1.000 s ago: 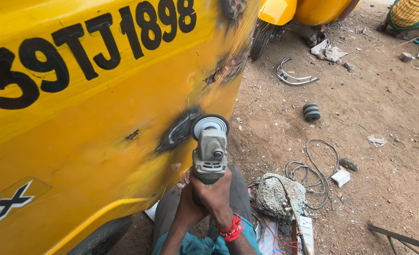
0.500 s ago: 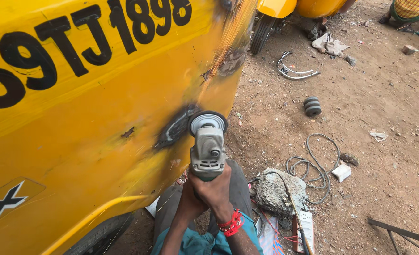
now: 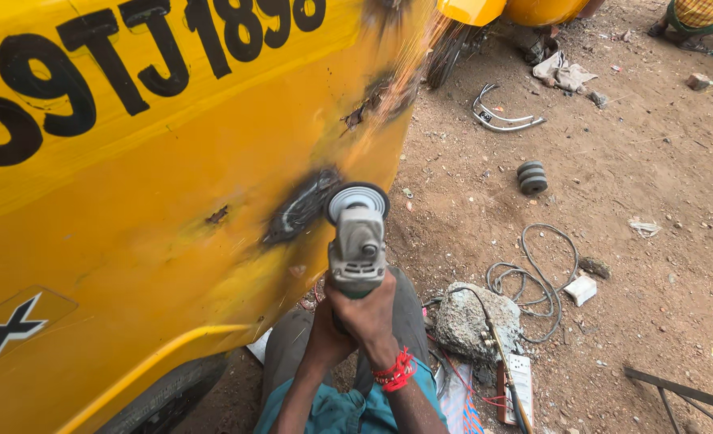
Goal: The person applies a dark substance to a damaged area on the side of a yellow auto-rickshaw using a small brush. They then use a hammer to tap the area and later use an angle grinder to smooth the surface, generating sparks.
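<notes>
Grinder [image 3: 357, 241] sits tight in both my fists, right hand [image 3: 370, 315] on top and left hand [image 3: 324, 337] just behind, pointing straight away from me, its round disc touching the dark scraped patch [image 3: 300, 207] on the yellow panel [image 3: 155, 241].

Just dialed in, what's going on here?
A person grips an angle grinder with both hands, right hand on the body, left hand just behind and beside it. Its disc meets a bare, blackened patch on the yellow panel, and sparks fly upward. A rock, cable and power strip lie on the dirt.
</notes>
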